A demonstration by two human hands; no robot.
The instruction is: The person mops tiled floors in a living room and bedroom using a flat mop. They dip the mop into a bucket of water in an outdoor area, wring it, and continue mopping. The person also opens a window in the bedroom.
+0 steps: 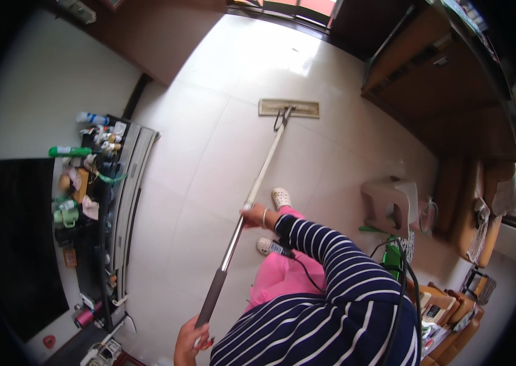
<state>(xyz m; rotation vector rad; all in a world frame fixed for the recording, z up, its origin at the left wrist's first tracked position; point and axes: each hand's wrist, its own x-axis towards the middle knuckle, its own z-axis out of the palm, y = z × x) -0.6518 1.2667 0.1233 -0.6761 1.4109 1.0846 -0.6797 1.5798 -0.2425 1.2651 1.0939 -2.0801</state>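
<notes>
A flat mop slants across the middle of the head view. Its wide rectangular mop head (269, 108) lies flat on the pale tiled floor, some way ahead of my feet. My right hand (258, 216), with a bracelet at the wrist, is wrapped round the pole (233, 243) about midway, where the white upper part meets the shiny metal part. Lower down, my left hand (192, 338) is closed round the end of the dark grip (212, 296). Parts of its fingers are hidden behind the grip.
Along the left stands a low cabinet (139, 183) crowded with bottles and small items, beside a large dark screen (17, 244). A plastic stool (392, 204) stands at right, near wooden furniture (447, 91). My light clogs (281, 197) are on the floor close to the pole.
</notes>
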